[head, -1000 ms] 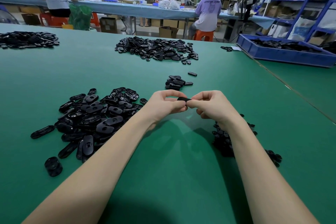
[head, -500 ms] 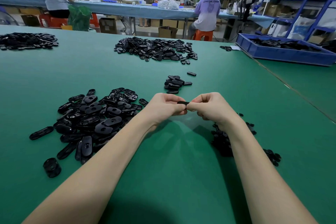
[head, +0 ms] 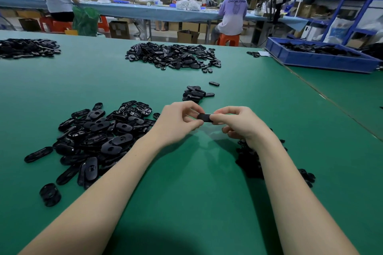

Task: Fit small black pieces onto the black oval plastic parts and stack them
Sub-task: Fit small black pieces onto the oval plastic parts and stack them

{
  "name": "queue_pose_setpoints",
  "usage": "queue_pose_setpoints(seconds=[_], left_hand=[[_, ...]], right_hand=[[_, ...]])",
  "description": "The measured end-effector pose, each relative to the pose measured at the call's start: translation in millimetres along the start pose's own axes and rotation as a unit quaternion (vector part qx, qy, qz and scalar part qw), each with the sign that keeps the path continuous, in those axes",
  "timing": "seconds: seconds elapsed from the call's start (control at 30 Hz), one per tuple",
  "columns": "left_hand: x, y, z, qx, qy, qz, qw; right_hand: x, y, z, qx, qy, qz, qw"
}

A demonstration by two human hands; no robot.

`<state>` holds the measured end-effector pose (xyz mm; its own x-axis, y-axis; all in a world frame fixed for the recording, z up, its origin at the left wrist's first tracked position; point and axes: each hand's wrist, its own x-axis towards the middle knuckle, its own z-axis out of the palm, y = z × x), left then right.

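Both hands meet above the middle of the green table [head: 186, 182]. My left hand [head: 176, 122] and my right hand [head: 240, 123] pinch one black oval part [head: 205, 117] between their fingertips, seen edge-on. Whether a small piece sits in it is hidden by the fingers. A loose heap of black oval parts [head: 97, 136] lies to the left of my left forearm. Small black pieces [head: 250, 161] lie in a pile under my right wrist, partly hidden by the arm. A short stack of oval parts [head: 193, 93] stands just beyond my hands.
A larger heap of black parts [head: 174, 56] lies farther back, another heap [head: 27, 47] at the far left. A blue tray [head: 319, 60] holding black parts sits at the back right. A small round stack [head: 50, 194] stands near the front left. People work at a far bench.
My hands stay together on the oval part and have shifted slightly; more of the part now shows between the fingertips. The heaps on the table have not moved.
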<state>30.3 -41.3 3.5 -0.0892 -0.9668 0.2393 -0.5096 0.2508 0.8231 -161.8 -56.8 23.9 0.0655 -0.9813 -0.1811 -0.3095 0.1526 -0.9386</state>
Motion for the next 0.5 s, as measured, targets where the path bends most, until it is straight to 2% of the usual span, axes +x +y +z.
queue_pose_setpoints(seconds=[0.07,0.2,0.27,0.5], left_hand=[[5,-3,-3,0.024,0.010,0.001,1.000],[48,-9,-11,-0.093,0.069,-0.099,0.988],[76,-10,-15,-0.103,0.097,-0.138,0.980],[125,-19,-10,-0.008,0.116,-0.203,0.972]], right_hand=[[0,1,0,-0.003,-0.005,0.007,1.000],[1,3,2,-0.051,-0.032,0.018,0.998],[1,3,4,-0.071,-0.048,0.016,0.996],[3,6,5,-0.073,-0.068,0.014,0.995]])
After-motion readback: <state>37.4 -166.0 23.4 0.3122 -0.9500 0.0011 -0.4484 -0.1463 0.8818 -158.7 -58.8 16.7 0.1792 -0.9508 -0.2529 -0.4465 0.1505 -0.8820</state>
